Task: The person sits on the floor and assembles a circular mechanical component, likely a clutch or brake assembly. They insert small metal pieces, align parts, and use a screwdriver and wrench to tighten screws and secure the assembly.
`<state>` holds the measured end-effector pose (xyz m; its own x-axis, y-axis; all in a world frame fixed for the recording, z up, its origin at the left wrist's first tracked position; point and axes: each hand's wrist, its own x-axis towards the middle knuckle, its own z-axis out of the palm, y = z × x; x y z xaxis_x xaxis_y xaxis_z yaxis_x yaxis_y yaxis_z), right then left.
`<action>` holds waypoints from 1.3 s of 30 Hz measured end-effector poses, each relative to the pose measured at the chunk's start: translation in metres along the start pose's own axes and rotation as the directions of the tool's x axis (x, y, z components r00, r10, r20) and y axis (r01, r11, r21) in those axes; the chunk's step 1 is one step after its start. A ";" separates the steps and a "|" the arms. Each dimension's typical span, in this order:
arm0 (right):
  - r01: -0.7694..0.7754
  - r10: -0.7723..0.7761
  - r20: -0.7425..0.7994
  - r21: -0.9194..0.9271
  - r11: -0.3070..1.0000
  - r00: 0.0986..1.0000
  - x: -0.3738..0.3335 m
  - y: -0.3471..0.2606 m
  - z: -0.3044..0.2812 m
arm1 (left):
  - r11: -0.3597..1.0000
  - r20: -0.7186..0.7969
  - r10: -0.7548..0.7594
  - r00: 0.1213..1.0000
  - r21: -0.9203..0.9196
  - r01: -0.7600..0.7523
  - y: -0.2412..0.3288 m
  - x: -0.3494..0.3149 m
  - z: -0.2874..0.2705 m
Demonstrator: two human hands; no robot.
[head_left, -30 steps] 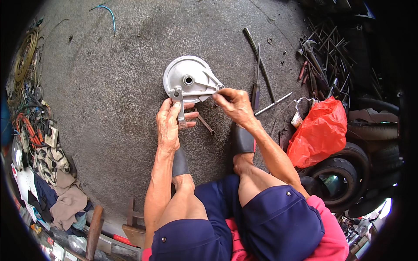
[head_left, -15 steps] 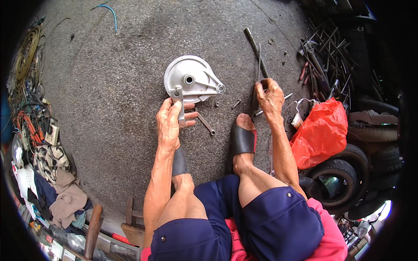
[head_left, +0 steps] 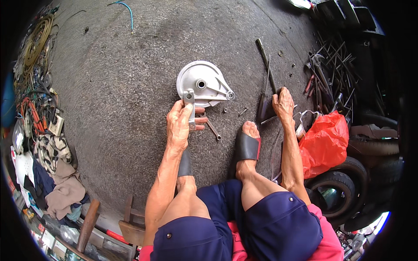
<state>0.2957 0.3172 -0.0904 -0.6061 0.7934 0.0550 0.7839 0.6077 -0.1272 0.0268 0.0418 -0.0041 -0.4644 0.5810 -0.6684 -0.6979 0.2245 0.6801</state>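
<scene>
Silver, the plate (head_left: 211, 87) sits on the floor (head_left: 122, 108) ahead; my left hand (head_left: 177, 124) pinches the lever (head_left: 192, 114) at its near edge. My right hand (head_left: 284, 104) has shifted right, beside the bar (head_left: 263, 53), grip impossible to tell, leaving the left alone at the plate.

With the brake plate (head_left: 191, 76) on the floor (head_left: 130, 108) as clock centre, the lever (head_left: 193, 116) sits in the left hand (head_left: 177, 124) at 7 o'clock, and the wrench (head_left: 212, 128) lies at 6 o'clock. The screwdriver (head_left: 263, 108) lies at 4 o'clock, with the right hand (head_left: 284, 105) just beyond, near the 5 o'clock end of the rod (head_left: 263, 53). Farther out, the tool pile (head_left: 326, 80) occupies 3 o'clock, the bag (head_left: 324, 143) 4 o'clock, and the clothes (head_left: 63, 195) 8 o'clock.
</scene>
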 end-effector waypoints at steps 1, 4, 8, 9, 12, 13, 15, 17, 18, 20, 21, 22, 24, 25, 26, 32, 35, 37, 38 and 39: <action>-0.032 0.032 0.011 0.012 0.999 0.999 -0.001 -0.001 0.000 | 1.000 -0.002 0.001 1.000 -0.001 -0.001 0.000 0.000 0.000; -0.131 0.126 0.058 0.100 0.986 0.990 -0.003 -0.001 -0.003 | 1.000 -0.008 -0.005 1.000 -0.003 0.005 0.001 -0.002 0.002; -0.112 0.114 -0.005 0.168 0.979 0.993 0.000 -0.015 -0.025 | 1.000 0.014 0.000 1.000 -0.017 0.000 -0.003 0.002 0.000; -0.123 0.118 0.036 0.212 0.970 0.992 0.004 -0.023 -0.032 | 1.000 0.000 0.005 1.000 -0.017 -0.005 -0.003 0.000 -0.003; -0.243 0.202 0.153 0.335 0.910 0.967 0.015 -0.027 -0.064 | 1.000 0.004 0.009 1.000 -0.015 -0.009 -0.002 0.000 -0.002; -0.478 0.345 0.330 0.610 0.632 0.878 0.016 -0.020 -0.072 | 1.000 0.011 0.009 1.000 -0.015 -0.009 -0.001 0.001 -0.001; -0.561 0.355 0.445 0.738 0.375 0.823 0.018 -0.036 -0.105 | 1.000 0.009 0.012 1.000 -0.013 -0.012 -0.003 0.001 -0.001; -0.616 0.330 0.568 0.786 0.054 0.754 0.016 -0.038 -0.123 | 1.000 0.005 0.016 1.000 -0.014 -0.016 -0.003 0.001 -0.001; -0.577 0.303 0.554 0.816 -0.014 0.775 0.013 -0.047 -0.130 | 1.000 0.007 0.015 1.000 -0.018 -0.014 -0.004 0.001 -0.002; -0.544 0.276 0.543 0.835 -0.077 0.793 0.009 -0.069 -0.152 | 1.000 0.024 0.009 1.000 -0.026 -0.009 -0.007 0.003 -0.003; -0.547 0.232 0.533 0.837 -0.004 0.814 0.007 -0.074 -0.159 | 1.000 0.024 0.008 1.000 -0.024 -0.008 -0.006 0.003 -0.002; -0.543 0.187 0.524 0.837 0.068 0.831 0.005 -0.078 -0.164 | 1.000 0.025 0.007 1.000 -0.021 -0.007 -0.006 0.003 -0.002; -0.522 0.171 0.493 0.819 0.238 0.853 0.005 -0.096 -0.175 | 1.000 0.016 0.011 1.000 -0.012 -0.011 -0.004 0.002 -0.003; -0.480 0.231 0.421 0.786 0.391 0.877 0.005 -0.106 -0.181 | 1.000 0.011 0.013 1.000 -0.006 -0.013 -0.004 0.002 -0.004; -0.436 0.276 0.338 0.723 0.536 0.900 0.005 -0.115 -0.189 | 1.000 0.006 0.014 1.000 -0.003 -0.014 -0.004 0.001 -0.004; -0.234 0.408 -0.145 0.631 0.740 0.901 0.018 -0.105 -0.209 | 1.000 0.034 0.006 0.999 -0.006 -0.006 -0.004 0.004 0.000; -0.004 0.231 -0.235 0.694 0.720 0.944 0.027 -0.101 -0.178 | 1.000 0.001 0.006 1.000 -0.005 -0.006 -0.004 0.002 -0.002; -0.120 0.396 -0.142 0.815 0.567 0.907 0.025 -0.098 -0.159 | 1.000 0.003 -0.001 1.000 -0.015 0.001 -0.003 0.001 -0.001; -0.097 0.391 -0.182 0.798 0.595 0.902 0.027 -0.096 -0.155 | 1.000 0.010 -0.002 1.000 -0.018 0.002 -0.003 0.002 -0.002; -0.075 0.384 -0.221 0.779 0.623 0.896 0.029 -0.093 -0.150 | 1.000 0.015 -0.002 1.000 -0.021 0.003 -0.004 0.002 -0.004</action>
<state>0.2252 0.2891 0.0717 -0.2124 0.9522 0.2194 0.4292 0.2927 -0.8545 0.0262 0.0392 -0.0092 -0.4545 0.5923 -0.6653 -0.7102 0.2098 0.6720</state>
